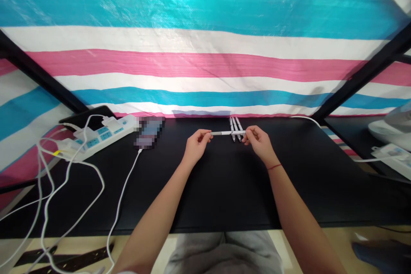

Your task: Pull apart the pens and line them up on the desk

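Observation:
A slim white pen [223,133] with a greyish section toward its left end is held level above the black table. My left hand [197,143] pinches its left end between thumb and fingers. At the opposite end, my right hand [258,142] grips it the same way, fingers closed. Behind the held pen, several white pens [236,125] lie side by side on the table, pointing away from me; the held pen crosses in front of them and hides part of their length.
On the left, a white power strip [105,135] with plugs and tangled white cables [69,171] sits by a dark tablet-like object [88,115]. A phone [149,132] with a charging cable lies on the black table [224,192]. Black frame bars [356,77] and striped sheeting [205,66] enclose the back.

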Tool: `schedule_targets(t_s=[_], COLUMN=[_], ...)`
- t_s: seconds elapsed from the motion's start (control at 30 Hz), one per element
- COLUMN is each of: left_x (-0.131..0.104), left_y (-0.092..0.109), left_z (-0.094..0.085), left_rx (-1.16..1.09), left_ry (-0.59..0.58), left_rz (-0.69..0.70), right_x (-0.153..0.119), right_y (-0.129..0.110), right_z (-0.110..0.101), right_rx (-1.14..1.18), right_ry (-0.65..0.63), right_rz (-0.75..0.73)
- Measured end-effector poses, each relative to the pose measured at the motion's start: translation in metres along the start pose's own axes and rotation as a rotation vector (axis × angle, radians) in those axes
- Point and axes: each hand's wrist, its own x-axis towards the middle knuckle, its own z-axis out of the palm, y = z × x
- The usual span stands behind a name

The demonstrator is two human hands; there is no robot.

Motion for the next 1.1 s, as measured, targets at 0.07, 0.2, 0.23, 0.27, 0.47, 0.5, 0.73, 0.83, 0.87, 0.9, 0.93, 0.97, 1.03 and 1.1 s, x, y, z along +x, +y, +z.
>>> schedule_targets(t_s=[0.07,0.2,0.23,0.27,0.47,0.5,0.73,0.83,0.87,0.9,0.93,0.97,1.03,1.1], left_x=[-0.001,-0.003,-0.005,-0.006,-0.011,-0.01,-0.008,-0.008,-0.009,-0.009,-0.01,-0.011,-0.013,-0.016], left_y=[0.001,0.01,0.013,0.016,0.02,0.018,0.009,0.006,0.005,0.004,0.004,0.004,0.003,0.003], left_z=[0.0,-0.001,-0.001,-0.001,0.006,0.008,0.014,0.016,0.017,0.018,0.019,0.021,0.025,0.029], left_rx=[0.013,0.097,0.135,0.174,0.114,0.053,-0.099,-0.097,-0.086,-0.074,-0.064,-0.06,-0.067,-0.082], left_ry=[0.007,0.039,0.051,0.062,0.105,0.114,0.11,0.064,0.046,0.029,0.016,0.005,-0.017,-0.073], left_rz=[-0.001,0.036,0.065,0.1,0.086,0.047,-0.051,-0.049,-0.043,-0.037,-0.033,-0.033,-0.046,-0.074], right_x=[-0.001,-0.003,-0.003,-0.002,-0.001,-0.001,-0.004,-0.003,-0.003,-0.002,-0.002,-0.002,-0.001,-0.001], right_y=[-0.002,-0.007,-0.008,-0.008,-0.008,-0.009,-0.013,-0.01,-0.009,-0.008,-0.006,-0.006,-0.005,-0.005], right_z=[-0.001,-0.002,-0.002,-0.001,0.006,0.006,0.006,0.005,0.005,0.006,0.007,0.008,0.011,0.013], right_rx=[-0.082,-0.098,-0.069,-0.031,0.261,0.292,0.305,0.297,0.295,0.295,0.298,0.304,0.327,0.341], right_ry=[-0.001,-0.033,-0.039,-0.039,0.053,0.048,0.004,0.025,0.039,0.056,0.077,0.098,0.133,0.152], right_rz=[-0.025,-0.05,-0.047,-0.04,0.023,0.037,0.041,0.042,0.044,0.047,0.052,0.062,0.089,0.112])
